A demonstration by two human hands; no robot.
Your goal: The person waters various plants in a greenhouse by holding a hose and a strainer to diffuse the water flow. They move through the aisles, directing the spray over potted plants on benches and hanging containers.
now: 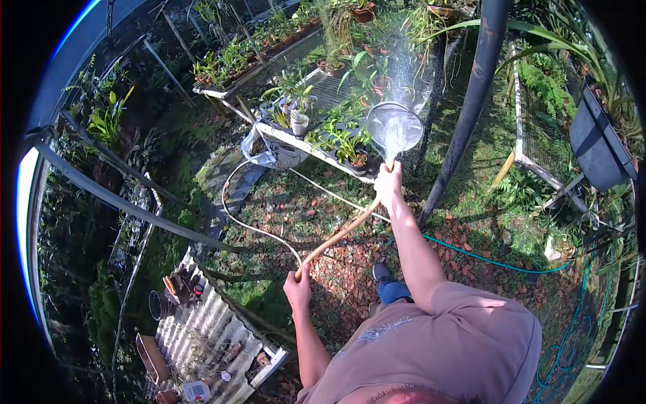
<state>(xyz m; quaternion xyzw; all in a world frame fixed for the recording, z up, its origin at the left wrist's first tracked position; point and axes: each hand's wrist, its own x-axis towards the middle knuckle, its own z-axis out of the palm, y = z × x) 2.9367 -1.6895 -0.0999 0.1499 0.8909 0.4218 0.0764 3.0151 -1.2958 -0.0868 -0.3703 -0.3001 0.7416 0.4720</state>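
Note:
My right hand (388, 183) is closed around the front end of a tan garden hose (343, 232), out ahead of me at arm's length. Just beyond its fingers is a round, grey, sieve-like disc (395, 126); how it is attached is hidden. Water (402, 67) gushes into the disc and sprays out past it, over potted plants. Lower and to the left, my left hand (297, 289) grips the same hose further back. From there the hose loops over the ground toward the bench.
A white-edged mesh bench (323, 156) holds potted plants (353, 151). A dark slanting pole (471, 101) rises right of my right hand. A green hose (498, 261) crosses the leafy ground. Corrugated sheeting (208, 323) is at lower left; a dark planter (599, 138) hangs at right.

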